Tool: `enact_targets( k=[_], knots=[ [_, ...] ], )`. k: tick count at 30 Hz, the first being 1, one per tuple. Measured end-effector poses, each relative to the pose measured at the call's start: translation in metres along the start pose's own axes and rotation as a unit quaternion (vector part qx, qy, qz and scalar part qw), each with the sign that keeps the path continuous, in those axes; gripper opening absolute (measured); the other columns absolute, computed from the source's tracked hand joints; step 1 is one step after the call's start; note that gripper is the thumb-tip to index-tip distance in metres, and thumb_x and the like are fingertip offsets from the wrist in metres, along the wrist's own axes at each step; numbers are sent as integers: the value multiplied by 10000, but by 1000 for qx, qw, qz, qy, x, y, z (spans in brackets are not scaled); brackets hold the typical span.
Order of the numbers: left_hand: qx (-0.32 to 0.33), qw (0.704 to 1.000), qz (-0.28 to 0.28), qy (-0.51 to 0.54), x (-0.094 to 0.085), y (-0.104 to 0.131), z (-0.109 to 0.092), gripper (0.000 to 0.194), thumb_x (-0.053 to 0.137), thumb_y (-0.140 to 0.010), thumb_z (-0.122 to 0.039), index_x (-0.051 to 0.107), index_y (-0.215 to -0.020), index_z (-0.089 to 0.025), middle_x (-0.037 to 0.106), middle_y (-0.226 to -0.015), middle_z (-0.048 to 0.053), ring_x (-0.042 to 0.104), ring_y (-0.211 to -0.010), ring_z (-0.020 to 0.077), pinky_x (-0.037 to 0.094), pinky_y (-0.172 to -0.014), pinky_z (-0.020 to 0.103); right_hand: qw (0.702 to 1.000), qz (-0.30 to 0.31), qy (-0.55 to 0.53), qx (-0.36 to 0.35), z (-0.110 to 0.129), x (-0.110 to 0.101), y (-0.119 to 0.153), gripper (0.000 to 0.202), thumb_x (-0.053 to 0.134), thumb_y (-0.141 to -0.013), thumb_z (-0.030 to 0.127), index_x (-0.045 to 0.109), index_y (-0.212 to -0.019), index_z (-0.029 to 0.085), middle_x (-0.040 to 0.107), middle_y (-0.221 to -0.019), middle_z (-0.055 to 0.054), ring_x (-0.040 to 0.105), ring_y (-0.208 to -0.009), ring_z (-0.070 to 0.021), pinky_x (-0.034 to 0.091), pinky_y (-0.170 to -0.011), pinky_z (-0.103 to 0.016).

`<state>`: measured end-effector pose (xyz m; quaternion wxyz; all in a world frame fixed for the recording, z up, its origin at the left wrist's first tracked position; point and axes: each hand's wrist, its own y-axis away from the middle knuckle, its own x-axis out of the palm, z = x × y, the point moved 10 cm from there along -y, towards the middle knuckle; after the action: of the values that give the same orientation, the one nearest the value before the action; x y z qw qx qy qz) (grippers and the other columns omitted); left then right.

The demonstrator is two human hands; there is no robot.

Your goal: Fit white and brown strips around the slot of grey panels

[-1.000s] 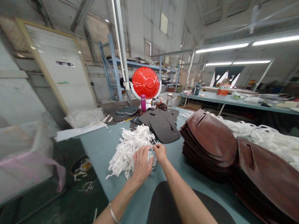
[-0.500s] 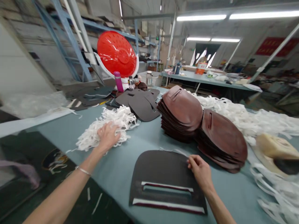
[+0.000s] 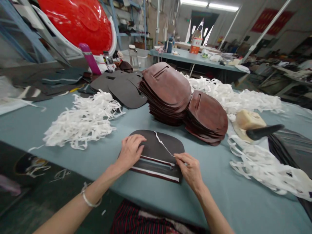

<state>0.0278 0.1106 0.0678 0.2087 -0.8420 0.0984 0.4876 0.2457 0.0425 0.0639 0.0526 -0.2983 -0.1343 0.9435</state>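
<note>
On the table in front of me lies a dark grey panel (image 3: 159,143) with a rounded top and a long slot near its straight edge. Pale strips with dark red borders run along the slot and that edge. My left hand (image 3: 131,149) rests on the panel's left side, fingers lying on it and thumb apart. At the right side, my right hand (image 3: 190,167) pinches the end of a thin white strip (image 3: 162,144). That strip crosses the panel diagonally from the top edge. A pile of white strips (image 3: 80,122) lies beyond my left hand.
Two stacks of brown leather-like pieces (image 3: 168,86) stand behind the panel. Grey pieces (image 3: 125,87) lie behind the left pile. More white strips (image 3: 270,165) and a cream block (image 3: 250,119) are at right. A purple bottle (image 3: 90,58) stands by a red basin (image 3: 80,22).
My left hand has left the pile of white strips and come right onto the panel. A white strip now runs across the panel to my right hand. The view has shifted.
</note>
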Motion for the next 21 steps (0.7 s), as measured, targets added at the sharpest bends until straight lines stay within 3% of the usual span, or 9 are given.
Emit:
enact_targets(
  k=[3,6,9,11,13,15,18,21],
  knots=[
    [114,985,83,100,16,-13,-71,318,347,-951,-327,514,-1205,-235,589,-1212,58,429,-1236,188,214,-1070,393,987,12,91,-133,40,3,6,288,430,-916,193,692,-1034,205,667,-877,-77,604,-774,-143,491,-702,-263],
    [155,954,206,155,36,-7,-107,370,268,-972,-350,619,-1014,-242,663,-988,8,546,-1026,165,236,-1048,382,967,-23,157,-197,57,-6,15,280,456,-906,167,682,-1064,218,665,-865,-79,588,-768,-154,485,-712,-290],
    [149,939,252,181,38,-1,-107,355,303,-967,-322,616,-836,-217,650,-837,-21,557,-833,133,327,-917,301,982,-47,95,-157,50,-16,20,278,468,-905,169,659,-1098,229,663,-905,-75,598,-792,-153,487,-734,-292],
    [145,948,227,171,31,-1,-103,323,321,-964,-310,593,-825,-206,634,-819,-14,546,-821,135,328,-876,291,997,-49,-30,-49,31,-15,18,287,438,-929,229,610,-1158,217,656,-949,-77,610,-762,-141,499,-701,-282],
    [147,961,193,136,24,1,-102,321,318,-966,-313,576,-815,-197,619,-792,-8,537,-805,138,309,-888,313,981,-37,-174,81,9,-2,19,345,370,-955,336,547,-1210,186,649,-954,-84,610,-691,-134,497,-599,-265],
    [155,967,174,107,21,5,-105,330,307,-970,-301,570,-806,-189,616,-780,-2,536,-785,135,301,-886,324,953,-4,-252,170,0,17,22,386,394,-934,427,557,-1159,159,641,-820,-54,570,-585,-123,448,-495,-236],
    [151,966,181,108,20,12,-99,317,331,-966,-305,584,-820,-184,635,-785,5,552,-768,129,316,-847,306,956,52,-204,206,-3,29,27,305,566,-834,452,631,-847,154,536,-586,23,465,-489,-93,379,-468,-207],
    [91,967,201,126,14,20,-63,295,367,-951,-337,609,-850,-201,654,-811,4,567,-783,137,335,-815,280,968,54,-126,210,-17,20,35,300,561,-823,443,609,-709,170,495,-551,34,433,-492,-92,356,-483,-206]
  ],
)
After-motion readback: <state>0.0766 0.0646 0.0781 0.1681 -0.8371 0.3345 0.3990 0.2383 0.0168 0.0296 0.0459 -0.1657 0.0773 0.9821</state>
